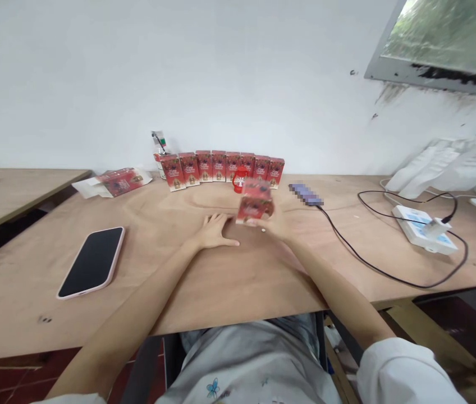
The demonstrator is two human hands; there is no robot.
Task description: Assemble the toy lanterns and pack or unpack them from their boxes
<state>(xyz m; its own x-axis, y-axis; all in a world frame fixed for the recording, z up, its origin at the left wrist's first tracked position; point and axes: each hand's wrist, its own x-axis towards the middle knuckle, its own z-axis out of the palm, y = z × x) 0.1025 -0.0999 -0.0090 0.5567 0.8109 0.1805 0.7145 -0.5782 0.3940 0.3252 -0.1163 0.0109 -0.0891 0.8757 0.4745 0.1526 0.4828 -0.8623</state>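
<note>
In the head view my right hand [275, 221] grips a small red printed box [255, 201], blurred by motion and raised a little over the table. My left hand [216, 231] lies on the wood just left of it, fingers spread, thumb pointing toward the box and holding nothing. Behind them a curved row of several upright red boxes [218, 166] stands near the wall. A red ring-shaped item [240, 179], perhaps a tape roll, is in front of the row, partly behind the held box. A tiny white piece [263, 230] shows beside my right hand.
Flattened red-and-white packaging [114, 182] lies at the back left, with a bottle [160, 154] behind the row's left end. A phone [92, 262] rests at left. To the right are another phone [305, 194], its black cable [360, 258] and a power strip [421, 227].
</note>
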